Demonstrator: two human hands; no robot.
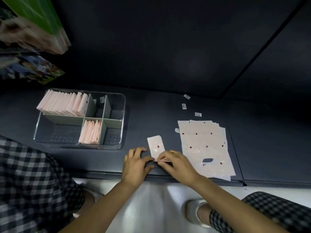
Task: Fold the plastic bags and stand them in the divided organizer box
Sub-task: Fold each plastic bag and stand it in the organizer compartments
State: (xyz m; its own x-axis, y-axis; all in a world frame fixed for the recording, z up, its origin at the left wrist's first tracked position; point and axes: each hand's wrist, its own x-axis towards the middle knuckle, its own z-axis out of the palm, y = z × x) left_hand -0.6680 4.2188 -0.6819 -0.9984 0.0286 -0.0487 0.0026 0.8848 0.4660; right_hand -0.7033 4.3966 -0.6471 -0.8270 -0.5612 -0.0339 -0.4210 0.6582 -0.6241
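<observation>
The dark shelf surface (168, 115) spans the frame, with a dark back panel rising behind it. At its left sits the clear divided organizer box (80, 145), fitted with pale green dividers (90, 106). The far-left compartment holds a full row of folded pink bags (62, 103) standing on edge. A near middle compartment holds a shorter row of folded bags (90, 132), also upright. The remaining compartments show only the box floor.

At the right lies a flat stack of unfolded pink bags (205, 148) with dark dots, a handle cut-out visible in the top sheet. Between the box and this stack, near the front edge, lies the partly folded bag (155, 146), reduced to a narrow strip pointing away from the person.

The left hand (134, 165) rests on the surface with its fingertips at the strip's near end. The right hand (176, 163) pinches that same end between thumb and fingers, closed on the plastic.

Three small white labels (184, 106) lie loose on the shelf beyond the stack.
</observation>
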